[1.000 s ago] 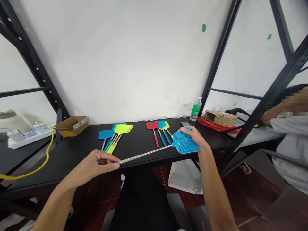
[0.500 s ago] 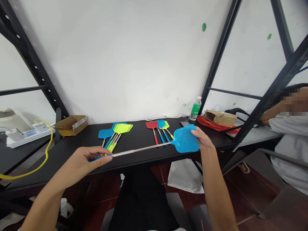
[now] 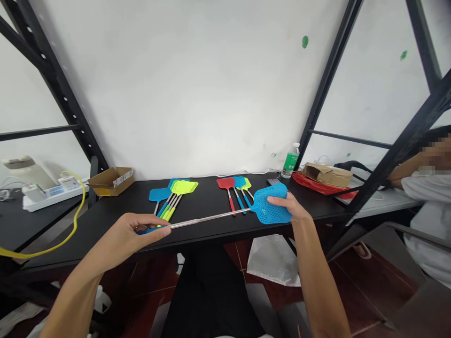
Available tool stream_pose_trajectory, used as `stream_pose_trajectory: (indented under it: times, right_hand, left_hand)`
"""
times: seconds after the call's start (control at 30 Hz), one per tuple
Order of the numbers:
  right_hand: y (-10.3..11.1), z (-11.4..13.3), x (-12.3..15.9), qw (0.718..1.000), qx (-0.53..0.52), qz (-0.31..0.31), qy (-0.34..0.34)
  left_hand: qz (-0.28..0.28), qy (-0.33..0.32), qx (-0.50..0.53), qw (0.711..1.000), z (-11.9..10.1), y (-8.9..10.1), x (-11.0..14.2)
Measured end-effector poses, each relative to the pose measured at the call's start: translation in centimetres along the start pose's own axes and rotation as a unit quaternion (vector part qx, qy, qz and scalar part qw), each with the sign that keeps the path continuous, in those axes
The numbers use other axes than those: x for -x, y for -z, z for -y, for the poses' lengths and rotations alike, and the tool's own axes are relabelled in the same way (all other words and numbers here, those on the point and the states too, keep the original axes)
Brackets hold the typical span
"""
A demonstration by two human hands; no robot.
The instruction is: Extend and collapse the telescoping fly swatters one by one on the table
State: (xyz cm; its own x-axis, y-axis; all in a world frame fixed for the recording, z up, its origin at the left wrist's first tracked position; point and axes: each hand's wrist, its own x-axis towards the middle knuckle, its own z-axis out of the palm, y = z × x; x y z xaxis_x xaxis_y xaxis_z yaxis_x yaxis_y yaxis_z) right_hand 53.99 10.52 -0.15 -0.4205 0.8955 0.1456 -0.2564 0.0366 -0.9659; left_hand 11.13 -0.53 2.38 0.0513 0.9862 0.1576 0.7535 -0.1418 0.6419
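A blue fly swatter (image 3: 269,211) with an extended metal rod is held crosswise above the table's front edge. My left hand (image 3: 139,234) is closed round its blue handle. At the other end my right hand (image 3: 291,205) grips the perforated head, thumb lying over its face. Behind my left hand lie several swatters with blue and yellow-green heads, among them a yellow-green swatter (image 3: 185,187). A second group lies nearer my right hand, with a red swatter (image 3: 225,183) at its left and blue and yellow-green ones beside it.
On the black table (image 3: 123,209) stand an open cardboard box (image 3: 112,182) and a water bottle (image 3: 291,161). A brown paper package (image 3: 327,175) rests on red plastic at right. A yellow cable (image 3: 75,218) runs at left. Another person (image 3: 428,188) sits at far right.
My right thumb has moved from the edge of the swatter's head onto its face. The whole view has shifted slightly; both hands keep hold of the swatter.
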Motion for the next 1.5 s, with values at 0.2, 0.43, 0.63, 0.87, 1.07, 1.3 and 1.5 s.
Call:
stream_pose_trajectory:
  times: [0.2,0.43,0.63,0.87,1.07,1.3,1.5]
  right_hand:
    - [-0.5,0.6,0.3,1.000,-0.005,-0.010,-0.010]
    - [-1.9,0.0,-0.3,0.999,-0.013,0.006,-0.029]
    - [-6.1,-1.8,-1.6,0.996,-0.030,0.077,-0.046]
    - [-6.4,-2.8,-2.4,0.992,-0.024,0.107,-0.068]
    - [-5.2,-2.6,-2.8,0.993,-0.030,0.102,-0.057]
    - [-3.9,-2.4,-3.4,0.995,-0.087,0.017,-0.040]
    - [-4.1,-3.0,-4.3,0.993,-0.114,-0.009,-0.044]
  left_hand:
    - [-0.014,0.002,0.003,1.000,0.0,0.2,0.2]
    - [-0.001,-0.022,0.029,0.999,-1.5,-1.5,-0.2]
    - [0.022,-0.034,0.057,0.998,-3.4,-4.0,-0.6]
    - [0.014,-0.024,0.026,0.999,-2.1,-3.2,-0.7]
    - [0.027,-0.032,-0.020,0.999,-0.9,-2.9,-0.9]
    - [-0.042,-0.017,-0.014,0.999,1.1,-0.7,-0.7]
    - [-0.043,-0.021,0.036,0.998,1.4,0.2,-0.6]
